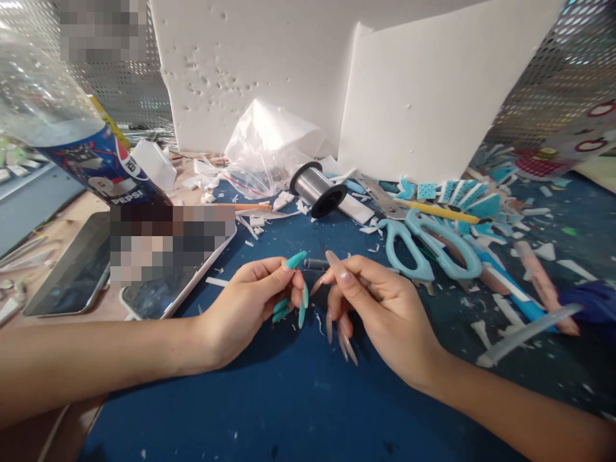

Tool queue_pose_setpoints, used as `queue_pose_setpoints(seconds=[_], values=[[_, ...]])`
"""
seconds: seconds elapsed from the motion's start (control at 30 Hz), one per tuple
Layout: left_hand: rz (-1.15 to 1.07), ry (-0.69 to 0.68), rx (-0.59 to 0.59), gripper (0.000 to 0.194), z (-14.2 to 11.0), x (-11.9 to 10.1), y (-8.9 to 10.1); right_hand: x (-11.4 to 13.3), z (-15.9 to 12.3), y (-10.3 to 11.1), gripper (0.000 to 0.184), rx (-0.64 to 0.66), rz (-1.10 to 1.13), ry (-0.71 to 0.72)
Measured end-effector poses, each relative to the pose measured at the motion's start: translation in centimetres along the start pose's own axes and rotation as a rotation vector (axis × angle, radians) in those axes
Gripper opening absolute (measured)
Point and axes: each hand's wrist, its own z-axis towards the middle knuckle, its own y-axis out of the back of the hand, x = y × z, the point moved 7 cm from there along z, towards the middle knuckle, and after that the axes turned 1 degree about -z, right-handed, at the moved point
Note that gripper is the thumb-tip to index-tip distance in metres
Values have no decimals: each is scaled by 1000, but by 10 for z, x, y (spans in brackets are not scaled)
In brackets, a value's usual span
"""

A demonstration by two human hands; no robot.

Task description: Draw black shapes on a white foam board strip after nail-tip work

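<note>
When looking to ten o'clock, can see Pepsi bottle (103,163) with dark drink (150,201) inside; at twelve, plastic bag (274,138) with unclear contents. With left hand (253,289) and right hand (380,292), pinching thin greyish piece (315,264), at three o'clock from left hand.

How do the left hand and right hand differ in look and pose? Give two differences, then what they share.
The left hand has turquoise nails, while the right hand has pale, brownish nails. The left hand's lower fingers curl in, whereas the right hand's lower fingers point down toward the blue surface. Both have long nails and appear to pinch the thin piece between them.
</note>
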Motion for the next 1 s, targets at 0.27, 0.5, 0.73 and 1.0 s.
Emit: queue_pose_setpoints(seconds=[0.27,0.5,0.73,1.0], values=[[-15,-3,11,31,-1,1,0,-1,0,0,26,15,-17,-2],[-7,-5,-13,30,-2,0,0,-1,-1,-2,26,29,-64,-9],[-49,-5,-16,30,0,1,2,-1,-2,-2,26,45,-114,8],[-55,-22,41,28,0,0,0,-3,-4,-4,28,65,-123,-26]])
